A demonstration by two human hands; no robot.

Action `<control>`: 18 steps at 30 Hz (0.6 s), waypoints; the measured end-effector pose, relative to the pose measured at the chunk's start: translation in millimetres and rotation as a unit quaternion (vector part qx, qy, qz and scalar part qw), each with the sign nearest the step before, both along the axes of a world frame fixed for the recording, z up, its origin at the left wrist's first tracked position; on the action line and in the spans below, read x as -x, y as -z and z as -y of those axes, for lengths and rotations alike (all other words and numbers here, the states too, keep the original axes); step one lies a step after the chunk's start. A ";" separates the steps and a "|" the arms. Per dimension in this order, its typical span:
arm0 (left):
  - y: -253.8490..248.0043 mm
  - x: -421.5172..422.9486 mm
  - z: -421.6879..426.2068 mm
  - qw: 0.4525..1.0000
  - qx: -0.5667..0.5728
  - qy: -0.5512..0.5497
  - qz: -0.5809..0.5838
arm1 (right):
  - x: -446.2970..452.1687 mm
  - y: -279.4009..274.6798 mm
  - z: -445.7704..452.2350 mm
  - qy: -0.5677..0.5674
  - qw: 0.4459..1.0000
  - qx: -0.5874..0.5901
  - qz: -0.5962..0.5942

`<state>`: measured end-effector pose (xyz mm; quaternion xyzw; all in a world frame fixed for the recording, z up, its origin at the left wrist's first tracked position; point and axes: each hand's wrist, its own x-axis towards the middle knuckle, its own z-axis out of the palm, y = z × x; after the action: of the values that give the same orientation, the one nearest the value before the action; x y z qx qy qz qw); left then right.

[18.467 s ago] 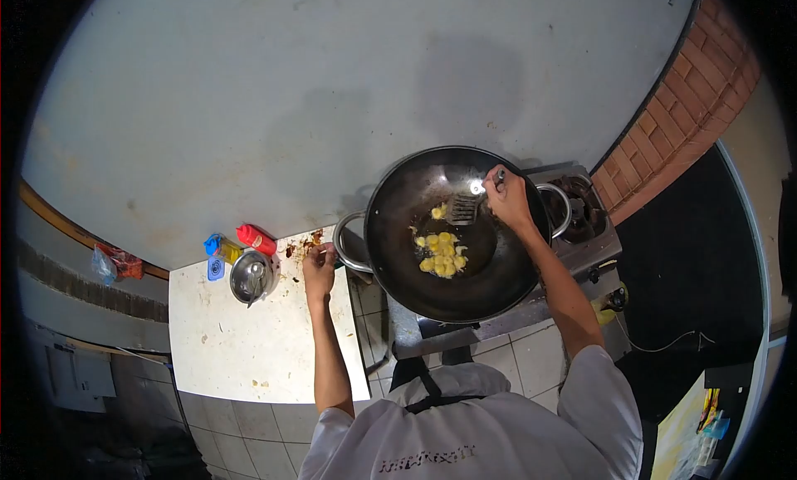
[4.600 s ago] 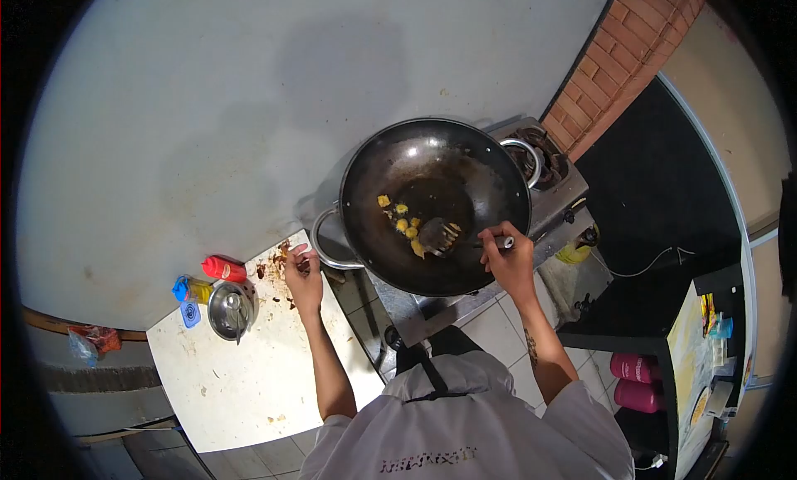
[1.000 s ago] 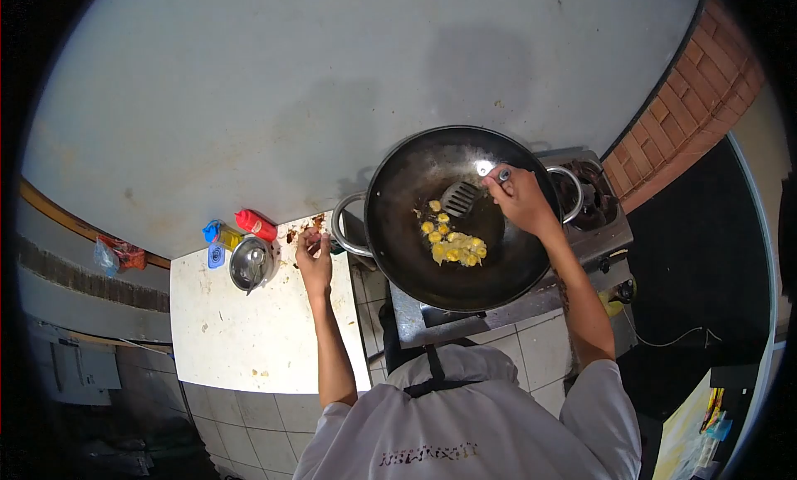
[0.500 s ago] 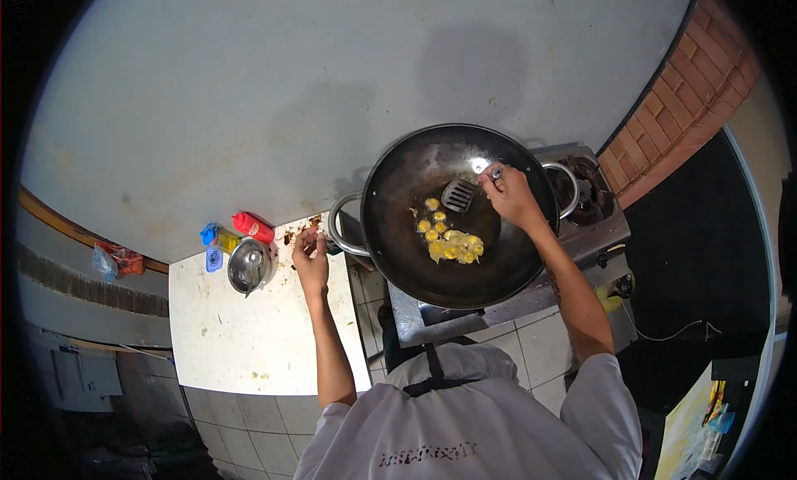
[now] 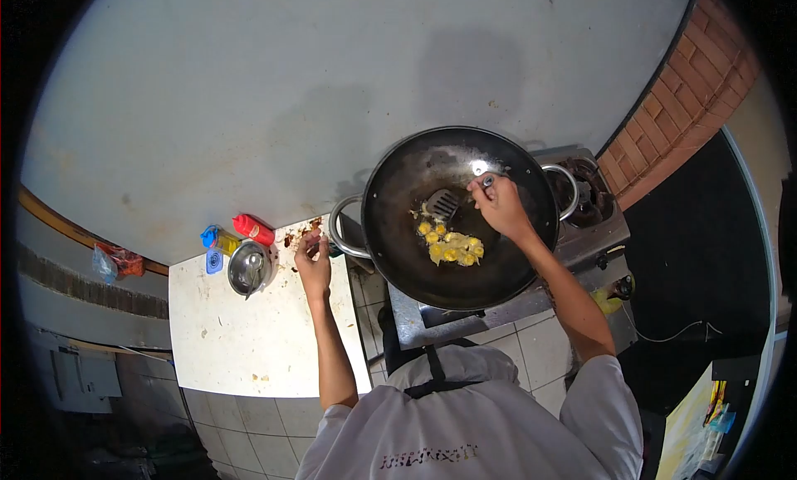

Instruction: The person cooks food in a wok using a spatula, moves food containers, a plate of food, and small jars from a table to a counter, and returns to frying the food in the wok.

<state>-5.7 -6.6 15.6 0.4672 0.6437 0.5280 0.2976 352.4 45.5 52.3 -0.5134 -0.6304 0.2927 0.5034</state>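
Observation:
A large dark wok [image 5: 465,285] sits on the stove with pieces of yellow, egg-like food [image 5: 454,249] lying left of its middle. My right hand [image 5: 503,206] is closed around the handle of a slotted spatula [image 5: 442,204], held over the wok. The spatula's blade touches the upper left end of the food. Beside the wok's left loop handle [image 5: 335,222], my left hand [image 5: 313,268] hovers over the edge of the white table with loosely bent fingers apart. Nothing shows in it, and it does not grip the handle.
On the white table [image 5: 257,339] stand a metal bowl [image 5: 246,274] with a spoon, a red squeeze bottle [image 5: 253,228] and a blue-capped bottle of yellow liquid [image 5: 224,241]. A second burner [image 5: 585,185] is right of the wok. A grey wall [image 5: 332,65] rises behind.
My right hand has moved the spatula left and down in the wok, bringing its blade against the upper pieces of food. My left hand has hardly moved.

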 end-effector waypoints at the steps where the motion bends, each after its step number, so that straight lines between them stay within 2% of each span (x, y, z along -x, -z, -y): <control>1: 1.3 -0.1 -0.1 1.000 0.000 0.001 0.000 | -0.7 1.2 1.8 0.001 1.000 0.000 0.000; 6: 3.2 0.1 -0.6 1.000 -0.014 0.011 -0.011 | -5.6 -16.6 9.9 0.004 0.999 0.006 0.050; 13: 7.3 -1.1 -2.0 1.000 -0.011 0.009 0.021 | 8.6 -40.3 35.0 -0.055 0.998 -0.001 0.023; 15: 5.6 -0.6 -3.4 0.999 -0.008 0.014 0.031 | 11.7 -51.4 39.9 -0.072 0.994 0.007 0.083; 18: 1.5 0.4 -0.4 0.999 -0.019 0.021 0.015 | 11.7 -51.8 39.6 -0.066 0.993 0.031 0.097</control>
<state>-6.2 -6.2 14.1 0.4784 0.6191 0.5405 0.3094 340.7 5.9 104.1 -0.5121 -0.6995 0.2929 0.4033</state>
